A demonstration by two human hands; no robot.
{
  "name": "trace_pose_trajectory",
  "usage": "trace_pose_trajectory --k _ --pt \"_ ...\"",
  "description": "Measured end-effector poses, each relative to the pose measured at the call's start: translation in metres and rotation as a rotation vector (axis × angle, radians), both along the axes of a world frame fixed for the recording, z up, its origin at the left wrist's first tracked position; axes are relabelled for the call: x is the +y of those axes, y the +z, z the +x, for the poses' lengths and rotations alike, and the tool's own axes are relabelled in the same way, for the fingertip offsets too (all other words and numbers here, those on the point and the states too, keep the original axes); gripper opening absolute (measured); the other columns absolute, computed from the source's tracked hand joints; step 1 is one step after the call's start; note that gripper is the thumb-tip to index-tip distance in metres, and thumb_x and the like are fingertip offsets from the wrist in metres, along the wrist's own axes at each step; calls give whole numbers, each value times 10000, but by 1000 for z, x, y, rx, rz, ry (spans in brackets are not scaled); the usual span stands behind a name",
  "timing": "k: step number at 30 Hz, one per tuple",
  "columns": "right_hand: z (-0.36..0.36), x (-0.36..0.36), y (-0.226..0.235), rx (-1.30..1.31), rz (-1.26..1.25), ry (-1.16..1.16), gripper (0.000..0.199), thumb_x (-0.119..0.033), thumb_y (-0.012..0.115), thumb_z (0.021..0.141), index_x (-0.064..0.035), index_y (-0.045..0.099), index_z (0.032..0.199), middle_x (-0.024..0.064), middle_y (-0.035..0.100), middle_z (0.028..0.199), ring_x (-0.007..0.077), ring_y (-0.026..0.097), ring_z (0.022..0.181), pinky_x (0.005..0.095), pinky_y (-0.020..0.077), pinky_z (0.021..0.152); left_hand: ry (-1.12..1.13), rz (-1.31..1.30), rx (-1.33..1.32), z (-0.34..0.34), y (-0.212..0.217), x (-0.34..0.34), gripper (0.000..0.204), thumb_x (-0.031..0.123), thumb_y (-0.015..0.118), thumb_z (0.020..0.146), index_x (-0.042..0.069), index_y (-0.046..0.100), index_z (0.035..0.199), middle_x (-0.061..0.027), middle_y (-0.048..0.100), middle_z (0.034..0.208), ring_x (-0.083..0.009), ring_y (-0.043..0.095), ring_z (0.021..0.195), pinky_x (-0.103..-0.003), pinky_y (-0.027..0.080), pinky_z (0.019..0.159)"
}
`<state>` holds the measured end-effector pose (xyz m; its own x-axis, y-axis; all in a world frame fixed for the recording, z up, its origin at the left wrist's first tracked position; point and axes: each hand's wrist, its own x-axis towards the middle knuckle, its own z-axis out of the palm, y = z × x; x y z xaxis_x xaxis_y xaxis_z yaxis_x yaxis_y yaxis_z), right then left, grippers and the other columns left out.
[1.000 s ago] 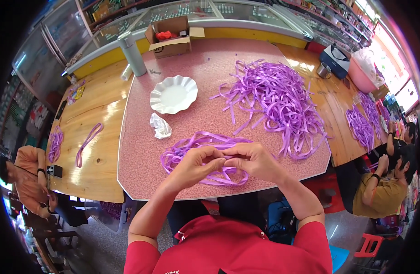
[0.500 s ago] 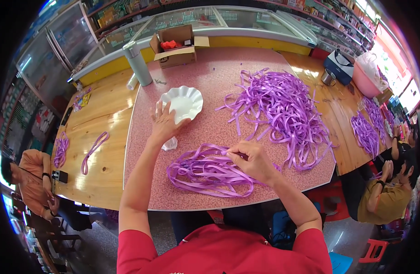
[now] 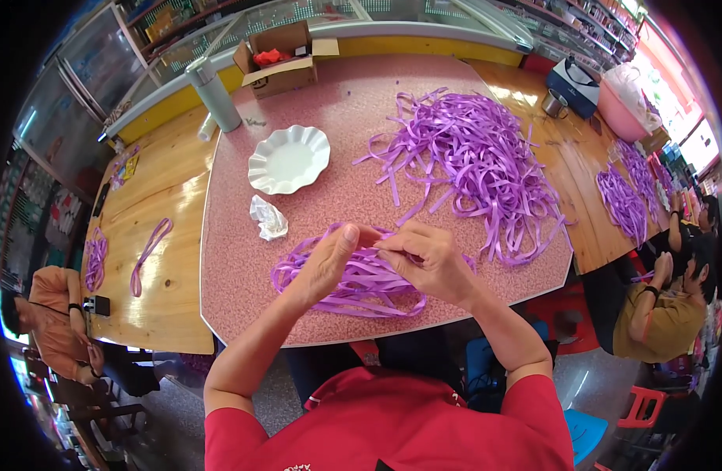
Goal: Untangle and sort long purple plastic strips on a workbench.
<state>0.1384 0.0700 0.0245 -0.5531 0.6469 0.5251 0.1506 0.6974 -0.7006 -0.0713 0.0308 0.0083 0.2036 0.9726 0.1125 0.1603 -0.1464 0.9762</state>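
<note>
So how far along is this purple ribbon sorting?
A gathered bundle of purple strips lies before the person, seemingly done. Left hand and right hand meet over it, pinching strips. The large loose heap of purple strips beyond seems left to do.

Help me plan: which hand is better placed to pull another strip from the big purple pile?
Right hand, probably: the big ribbon pile lies on its side, while the left hand sits farther off, nearer the crumpled wrapper.

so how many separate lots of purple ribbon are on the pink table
2: a big loose heap of purple ribbon at the far right of the pink table, and a smaller looped bundle at the near edge under both hands. More lies on the wooden tables alongside.
</note>
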Motion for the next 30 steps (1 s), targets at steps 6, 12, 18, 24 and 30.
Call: trace_pose_trajectory --k 6,12,18,24,30 --pt "8 -12 6 -59 145 -3 169 28 731 791 -19 717 953 86 643 810 221 651 702 315 511 596 -243 -228 -78 14 -3 -15 692 557 256 1062 9 654 922 -68 660 841 -133 581 766 -287 457 728" --pt "8 -19 1 -51 218 -38 167 23 735 787 -16 714 949 88 652 824 230 656 695 319 518 581 -34 -89 -104 29 -3 -31 476 407 383 1084 22 568 874 -9 523 746 -96 461 709 -268 399 674" --pt "6 -24 4 39 65 -31 171 25 713 818 -12 726 985 84 658 837 172 638 700 282 490 584 -19 -3 -169 25 -7 -39 324 318 435 1082 23 530 990 -21 528 910 -94 484 858 -263 427 789" --pt "13 -30 19 98 -272 -25 139 5 684 872 -6 729 1003 13 641 871 38 506 667 198 374 565 -27 -126 -357 17 -6 -45 116 160 613 998 49 580 992 -3 569 993 -92 535 953 -246 421 876" --pt "10 -29 15 283 -642 -12 130 -30 682 919 7 701 1042 -2 662 898 36 561 736 186 444 653 11 -170 -572 12 -2 -53 104 43 719 893 62 619 912 -40 616 1040 -122 590 991 -273 453 914"
